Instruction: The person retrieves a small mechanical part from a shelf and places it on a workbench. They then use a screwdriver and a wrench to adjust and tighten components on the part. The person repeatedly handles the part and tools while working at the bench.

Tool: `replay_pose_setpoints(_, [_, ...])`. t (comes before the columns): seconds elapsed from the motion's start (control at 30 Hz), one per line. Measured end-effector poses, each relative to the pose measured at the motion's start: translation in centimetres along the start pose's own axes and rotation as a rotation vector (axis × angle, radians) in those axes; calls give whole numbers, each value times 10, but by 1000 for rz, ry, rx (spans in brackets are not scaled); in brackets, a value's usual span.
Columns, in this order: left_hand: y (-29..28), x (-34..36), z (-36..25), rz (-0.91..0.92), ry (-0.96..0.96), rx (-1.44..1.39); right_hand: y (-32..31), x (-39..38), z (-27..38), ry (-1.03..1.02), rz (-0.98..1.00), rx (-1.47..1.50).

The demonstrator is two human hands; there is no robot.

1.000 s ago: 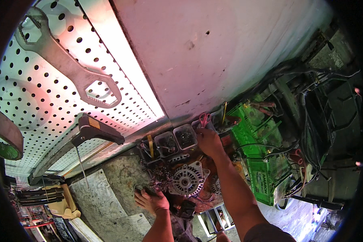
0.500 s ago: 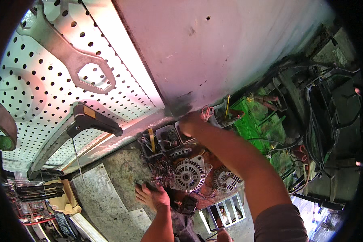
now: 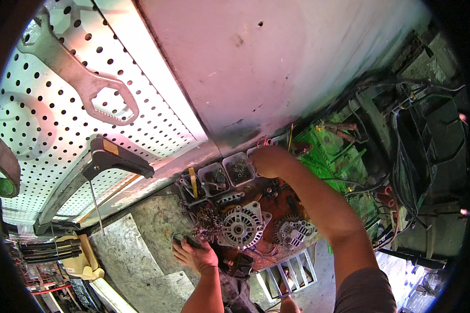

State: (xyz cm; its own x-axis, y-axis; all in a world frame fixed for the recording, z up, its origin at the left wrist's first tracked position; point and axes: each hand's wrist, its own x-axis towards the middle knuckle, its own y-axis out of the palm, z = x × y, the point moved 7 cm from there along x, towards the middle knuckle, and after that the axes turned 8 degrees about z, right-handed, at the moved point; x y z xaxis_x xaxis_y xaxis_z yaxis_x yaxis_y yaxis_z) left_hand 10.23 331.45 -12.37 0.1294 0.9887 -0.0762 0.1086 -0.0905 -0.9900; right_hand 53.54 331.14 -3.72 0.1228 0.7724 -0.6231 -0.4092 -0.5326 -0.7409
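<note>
My left hand (image 3: 197,256) rests low on the workbench, its fingers and thumb closed round a small dark part (image 3: 192,242) whose kind I cannot make out. Just beyond it lies a heap of small dirty metal parts (image 3: 208,220). To the right sits a round alternator housing (image 3: 240,227) with a slotted face, and past it a second alternator piece (image 3: 294,232). My right hand (image 3: 269,160) is at the bins along the wall, beside a tray of small hardware (image 3: 239,169); its fingers are hidden from view.
Another bin (image 3: 214,179) and a holder with a yellow-handled tool (image 3: 194,180) stand left of the tray. A green casing (image 3: 324,151) and black cables (image 3: 402,156) are on the right. A large wrench (image 3: 96,91) hangs on the pegboard (image 3: 42,104). A metal rack (image 3: 292,276) is nearest me.
My right hand has moved right and slightly down along the bins, uncovering the tray of small hardware. My left hand has hardly moved. The whole view has shifted a little.
</note>
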Motion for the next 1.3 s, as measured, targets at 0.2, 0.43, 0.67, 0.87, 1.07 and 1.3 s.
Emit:
replay_pose_setpoints(0.2, [1,1,1,-44,29,11,-4,28,-6,-3,-129,66])
replay_pose_setpoints(0.43, [-1,0,-1,-55,43,-7,18,51,16,-33,48,-1])
replay_pose_setpoints(0.67, [2,1,1,-40,7,23,51,93,54,111,156,-175])
replay_pose_setpoints(0.87, [5,1,5,-16,22,27,17,79,28,15,130,-152])
replay_pose_setpoints(1.07, [1,1,0,-42,27,14,-12,45,-14,46,149,-120])
replay_pose_setpoints(1.3, [1,0,1,-11,3,-5,-3,40,-13,15,89,-9])
